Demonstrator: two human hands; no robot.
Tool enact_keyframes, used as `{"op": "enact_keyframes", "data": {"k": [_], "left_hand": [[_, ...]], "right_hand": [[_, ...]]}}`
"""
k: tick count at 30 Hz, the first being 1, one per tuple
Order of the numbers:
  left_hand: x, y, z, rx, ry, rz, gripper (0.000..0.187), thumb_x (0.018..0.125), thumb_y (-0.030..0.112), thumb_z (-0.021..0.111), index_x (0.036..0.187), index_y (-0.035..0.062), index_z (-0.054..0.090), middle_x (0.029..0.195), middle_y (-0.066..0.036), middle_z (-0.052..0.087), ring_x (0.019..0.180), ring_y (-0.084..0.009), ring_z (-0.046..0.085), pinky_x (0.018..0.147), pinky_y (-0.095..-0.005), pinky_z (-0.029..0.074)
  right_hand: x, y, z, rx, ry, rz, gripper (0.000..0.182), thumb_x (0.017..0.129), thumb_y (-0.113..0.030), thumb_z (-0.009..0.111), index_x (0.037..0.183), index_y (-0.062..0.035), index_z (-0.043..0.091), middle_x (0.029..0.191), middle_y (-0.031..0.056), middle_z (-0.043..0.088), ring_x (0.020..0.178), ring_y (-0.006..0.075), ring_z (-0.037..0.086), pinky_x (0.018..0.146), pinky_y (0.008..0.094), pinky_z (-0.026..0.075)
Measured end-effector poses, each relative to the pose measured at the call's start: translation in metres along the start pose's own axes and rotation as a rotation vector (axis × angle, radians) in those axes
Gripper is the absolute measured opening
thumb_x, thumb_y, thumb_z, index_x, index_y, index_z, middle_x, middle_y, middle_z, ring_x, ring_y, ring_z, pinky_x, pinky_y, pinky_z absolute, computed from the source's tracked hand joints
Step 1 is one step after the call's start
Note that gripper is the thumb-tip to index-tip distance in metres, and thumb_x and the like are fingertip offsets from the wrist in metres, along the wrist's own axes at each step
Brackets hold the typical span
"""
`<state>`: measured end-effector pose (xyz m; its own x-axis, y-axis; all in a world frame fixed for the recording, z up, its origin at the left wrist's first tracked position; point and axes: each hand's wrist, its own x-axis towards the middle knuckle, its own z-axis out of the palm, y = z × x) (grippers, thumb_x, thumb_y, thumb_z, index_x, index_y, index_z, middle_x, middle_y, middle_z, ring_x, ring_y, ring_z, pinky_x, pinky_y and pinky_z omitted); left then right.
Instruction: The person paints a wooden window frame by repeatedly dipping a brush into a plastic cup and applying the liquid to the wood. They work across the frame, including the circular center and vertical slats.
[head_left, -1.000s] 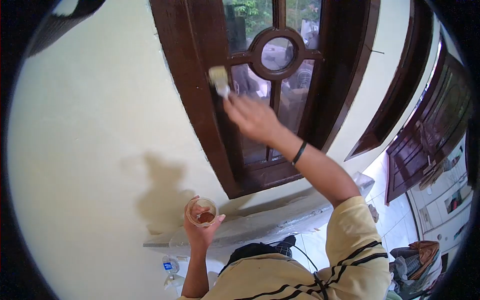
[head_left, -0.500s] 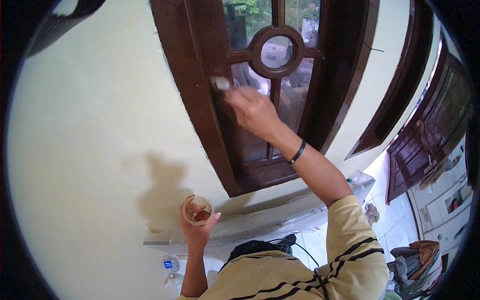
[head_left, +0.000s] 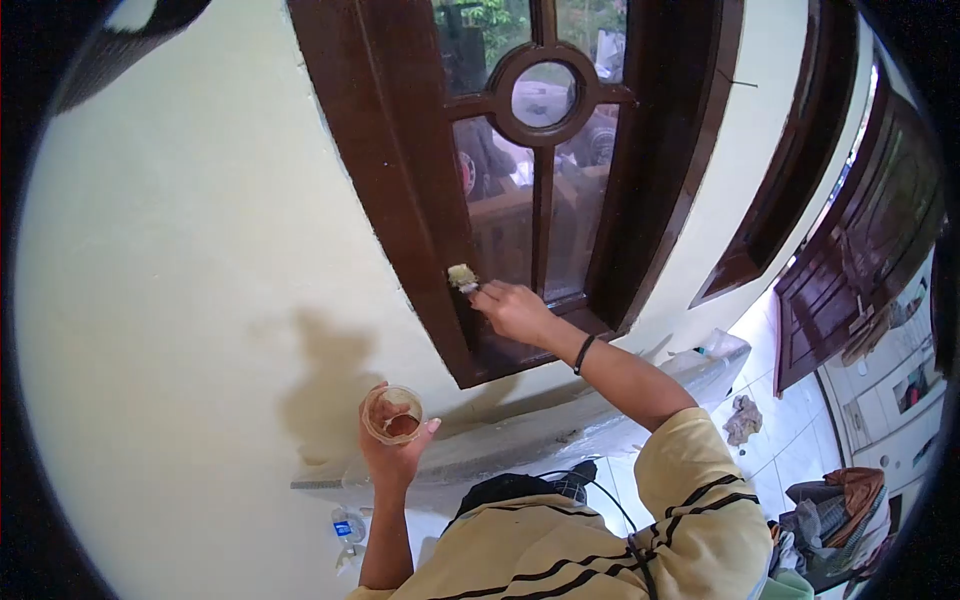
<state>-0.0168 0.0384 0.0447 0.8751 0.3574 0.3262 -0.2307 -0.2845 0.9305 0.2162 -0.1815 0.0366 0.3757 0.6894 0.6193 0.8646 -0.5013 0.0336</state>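
My right hand [head_left: 513, 312] is closed around a small paintbrush [head_left: 461, 277], its pale head pointing up and left. That head is right at the left inner edge of the dark brown window frame [head_left: 405, 205], beside the lower glass pane. Low on the left, my left hand [head_left: 388, 455] wraps around a clear plastic cup [head_left: 378, 408] in front of the cream wall. Brown liquid [head_left: 402, 426] lies in the bottom of the cup, and its inner sides are smeared. Fingers show through the cup's clear wall.
Below the window runs a ledge covered in plastic sheeting [head_left: 580, 425]. A water bottle [head_left: 343, 524] stands at lower left. On the right are a brown door [head_left: 845, 240], a crumpled rag [head_left: 743, 420] on white tiles, and a heap of cloths [head_left: 840, 520].
My right hand has moved down along the window frame with the paintbrush, from beside the upper part of the lower pane to near its bottom. My left hand keeps the cup nearly still.
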Motion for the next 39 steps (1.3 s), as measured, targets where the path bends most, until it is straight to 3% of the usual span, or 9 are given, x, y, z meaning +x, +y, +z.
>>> {"op": "enact_keyframes", "data": {"k": [4,8,10,12,14,20,27,33,39], "left_hand": [[0.002,-0.004,0.007,0.086,-0.021,0.044,0.081,0.067,0.006,0.090,0.136,0.0037,0.048,0.111,-0.009,0.060,0.096,-0.0161,0.064,0.083,-0.0301,0.056],[0.010,0.018,0.022,0.195,-0.048,0.052,0.078,0.067,0.008,0.092,0.133,0.0038,0.051,0.110,-0.009,0.060,0.091,-0.0152,0.064,0.083,-0.0312,0.055],[0.012,0.017,0.025,0.090,-0.038,-0.066,0.080,0.064,0.009,0.093,0.132,0.0041,0.052,0.111,-0.009,0.060,0.092,-0.0160,0.065,0.085,-0.0316,0.055],[0.014,0.005,0.026,0.022,-0.011,0.023,0.083,0.061,0.009,0.095,0.131,0.0043,0.052,0.111,-0.009,0.060,0.095,-0.0163,0.064,0.086,-0.0316,0.055],[0.016,-0.006,0.029,-0.028,-0.006,0.106,0.085,0.059,0.009,0.096,0.131,0.0045,0.053,0.113,-0.009,0.059,0.098,-0.0167,0.063,0.087,-0.0317,0.055],[0.006,-0.012,0.036,-0.113,-0.072,0.200,0.083,0.057,0.008,0.096,0.129,0.0042,0.055,0.120,-0.012,0.057,0.105,-0.0240,0.062,0.092,-0.0342,0.054],[-0.007,-0.030,0.038,-0.114,-0.083,0.304,0.079,0.060,0.010,0.093,0.128,0.0053,0.055,0.122,-0.015,0.057,0.109,-0.0273,0.061,0.092,-0.0370,0.054],[-0.012,-0.030,0.033,-0.048,-0.101,0.348,0.077,0.062,0.012,0.093,0.128,0.0062,0.055,0.120,-0.016,0.059,0.107,-0.0286,0.062,0.090,-0.0373,0.054],[-0.010,-0.028,0.032,0.003,-0.125,0.337,0.074,0.060,0.015,0.094,0.124,0.0060,0.059,0.119,-0.015,0.060,0.105,-0.0271,0.063,0.088,-0.0365,0.054]], "right_hand": [[0.053,0.013,-0.063,-0.024,0.255,0.035,0.023,0.076,0.000,0.059,0.099,-0.0038,0.060,0.086,0.0136,0.061,0.085,0.0338,0.064,0.072,0.0438,0.056],[0.084,0.001,-0.126,0.052,0.656,-0.024,0.018,0.078,0.004,0.064,0.095,-0.0019,0.065,0.091,0.0172,0.068,0.081,0.0349,0.068,0.071,0.0397,0.057],[0.073,-0.037,-0.157,0.179,0.663,0.174,0.013,0.085,0.002,0.067,0.098,0.0000,0.069,0.090,0.0151,0.073,0.076,0.0258,0.072,0.067,0.0318,0.057],[0.052,-0.079,-0.186,0.637,0.501,0.489,0.012,0.093,-0.003,0.064,0.101,0.0030,0.071,0.083,0.0110,0.073,0.071,0.0152,0.071,0.064,0.0258,0.056],[0.033,-0.113,-0.209,0.983,0.392,0.609,0.013,0.096,-0.004,0.062,0.098,0.0060,0.070,0.078,0.0079,0.072,0.070,0.0104,0.069,0.064,0.0238,0.055],[0.019,-0.160,-0.206,0.822,0.050,0.525,0.013,0.089,-0.006,0.068,0.092,0.0065,0.069,0.073,0.0149,0.070,0.062,0.0140,0.069,0.057,0.0269,0.053],[0.017,-0.183,-0.163,0.689,-0.001,0.413,0.009,0.085,-0.005,0.068,0.087,0.0038,0.067,0.065,0.0169,0.060,0.052,0.0300,0.061,0.052,0.0338,0.048],[0.010,-0.193,-0.149,0.753,-0.038,0.484,0.010,0.086,-0.006,0.067,0.089,0.0038,0.067,0.065,0.0169,0.060,0.051,0.0269,0.060,0.049,0.0327,0.047],[-0.005,-0.188,-0.140,0.916,-0.092,0.694,0.013,0.092,-0.007,0.067,0.094,0.0057,0.068,0.069,0.0121,0.067,0.057,0.0144,0.064,0.053,0.0291,0.051]]}}
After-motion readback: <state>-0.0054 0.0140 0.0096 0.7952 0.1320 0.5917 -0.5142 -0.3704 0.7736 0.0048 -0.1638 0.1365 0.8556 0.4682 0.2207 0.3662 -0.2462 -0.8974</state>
